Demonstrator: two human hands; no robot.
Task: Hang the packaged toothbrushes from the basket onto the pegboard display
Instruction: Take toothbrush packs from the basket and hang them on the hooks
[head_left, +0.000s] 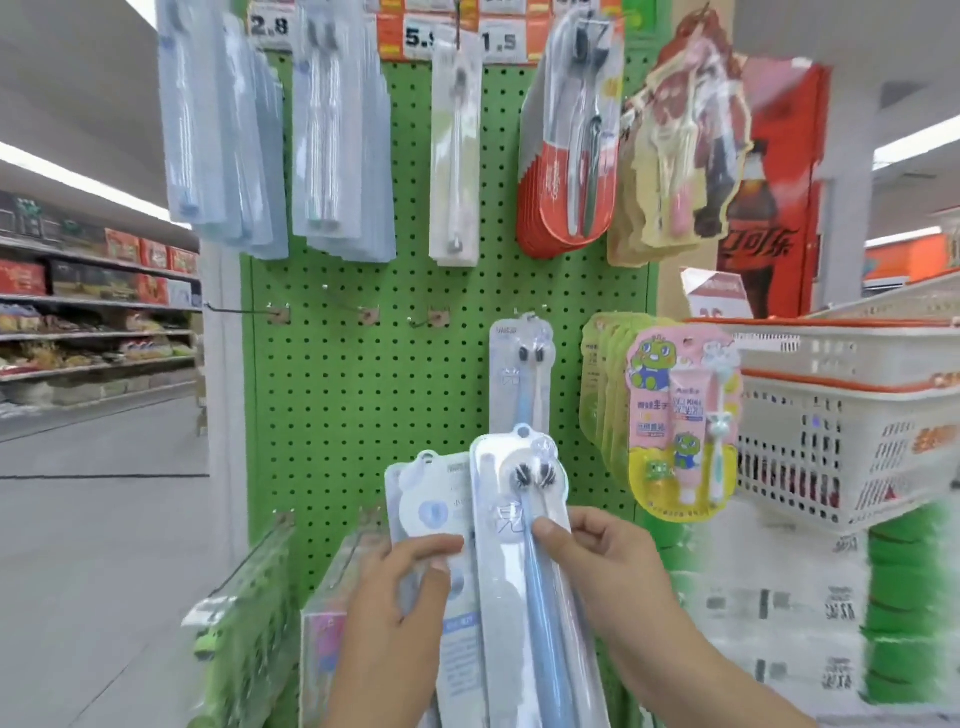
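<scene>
- Right hand (602, 561) pinches blue toothbrush pack (519, 545) below pegboard (353, 395); left hand (400, 597) grips spare packs (426, 509).
- Next, probably: thread its hang hole onto hook beside hung pack (519, 364).

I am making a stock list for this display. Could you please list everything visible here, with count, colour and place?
Pegboard: one, green, centre.
Hung packs, top row: five bunches, pale blue, white, red and beige.
Empty hooks: three, middle row, left.
Hung pack: one, blue brush, middle row.
Kids' sets: a bunch, pink and yellow, right edge of board.
Baskets: two stacked, white with orange rims, right.
Held pack: one, blue brush, front of a small stack of packs.
Cola sign: red, behind right.
Shelves: far left.
Left hand: holds the stack.
Right hand: pinches the held pack.
</scene>
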